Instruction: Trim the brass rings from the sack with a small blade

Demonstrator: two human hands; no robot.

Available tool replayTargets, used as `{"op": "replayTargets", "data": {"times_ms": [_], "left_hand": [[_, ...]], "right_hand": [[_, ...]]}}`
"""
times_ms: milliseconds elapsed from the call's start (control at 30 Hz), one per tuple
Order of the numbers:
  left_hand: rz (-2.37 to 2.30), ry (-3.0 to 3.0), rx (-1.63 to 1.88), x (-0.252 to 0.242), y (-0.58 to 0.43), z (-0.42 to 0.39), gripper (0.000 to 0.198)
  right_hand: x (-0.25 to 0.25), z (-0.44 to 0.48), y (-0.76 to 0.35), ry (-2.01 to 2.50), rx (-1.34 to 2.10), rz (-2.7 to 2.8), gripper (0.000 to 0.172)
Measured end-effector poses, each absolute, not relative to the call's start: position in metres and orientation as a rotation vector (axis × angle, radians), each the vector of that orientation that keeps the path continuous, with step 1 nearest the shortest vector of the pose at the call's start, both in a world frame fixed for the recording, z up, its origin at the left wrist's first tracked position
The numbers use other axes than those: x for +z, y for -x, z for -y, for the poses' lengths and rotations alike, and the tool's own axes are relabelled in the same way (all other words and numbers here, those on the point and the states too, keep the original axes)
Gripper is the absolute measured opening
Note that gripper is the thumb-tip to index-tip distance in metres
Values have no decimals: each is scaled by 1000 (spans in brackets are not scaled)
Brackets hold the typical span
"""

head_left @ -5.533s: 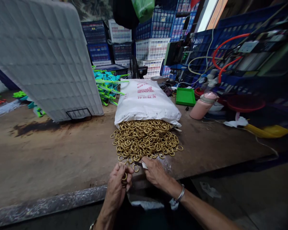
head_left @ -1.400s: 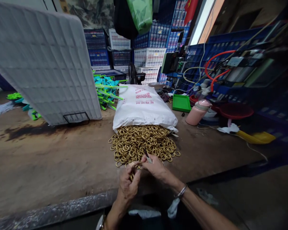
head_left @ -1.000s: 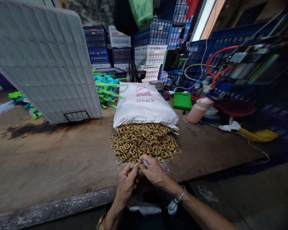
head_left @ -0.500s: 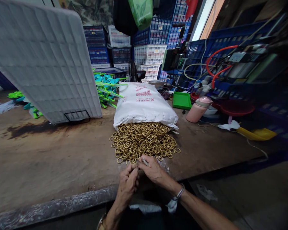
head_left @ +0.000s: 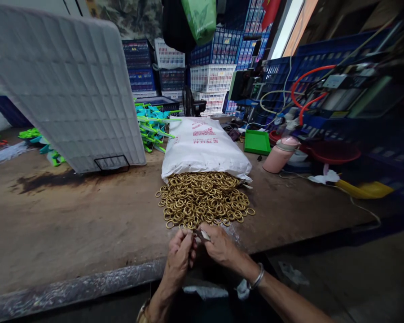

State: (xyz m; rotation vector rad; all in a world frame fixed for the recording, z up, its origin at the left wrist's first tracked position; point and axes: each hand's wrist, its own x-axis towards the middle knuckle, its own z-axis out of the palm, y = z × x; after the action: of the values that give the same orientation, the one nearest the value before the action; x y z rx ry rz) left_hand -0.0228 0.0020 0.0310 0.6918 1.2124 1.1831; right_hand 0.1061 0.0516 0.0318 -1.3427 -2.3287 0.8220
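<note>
Currently tool-work: right hand (head_left: 222,246) fingers grip a small metal tool (head_left: 203,234) against the clenched left hand (head_left: 181,256); next needs brass rings (head_left: 204,199) just beyond the fingertips.

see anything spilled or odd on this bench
The white sack lies on its side, mouth open, and brass rings spill in a loose pile onto the bench. A dark stain marks the wood at left; the pink bottle lies tipped.

Left hand (head_left: 180,262) curled, fingers (head_left: 187,238) pinched, right hand (head_left: 222,246) just beside, likewise pinched, forearms converging
</note>
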Motion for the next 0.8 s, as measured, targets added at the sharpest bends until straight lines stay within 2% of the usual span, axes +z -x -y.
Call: {"op": "replayTargets", "data": {"times_ms": [167, 333, 567, 800], "left_hand": [[-1273, -739, 1198, 29, 21, -2, 33], [-1281, -715, 1166, 26, 23, 4, 32], [-976, -607, 1092, 35, 20, 29, 29], [-855, -489, 1204, 30, 25, 24, 30]], "right_hand": [[31, -45, -105, 1424, 678, 2505, 22], [32, -42, -103, 1523, 549, 2580, 23], [27, -53, -111, 1649, 385, 2532, 23], [31, -77, -104, 1626, 273, 2387, 25]]}}
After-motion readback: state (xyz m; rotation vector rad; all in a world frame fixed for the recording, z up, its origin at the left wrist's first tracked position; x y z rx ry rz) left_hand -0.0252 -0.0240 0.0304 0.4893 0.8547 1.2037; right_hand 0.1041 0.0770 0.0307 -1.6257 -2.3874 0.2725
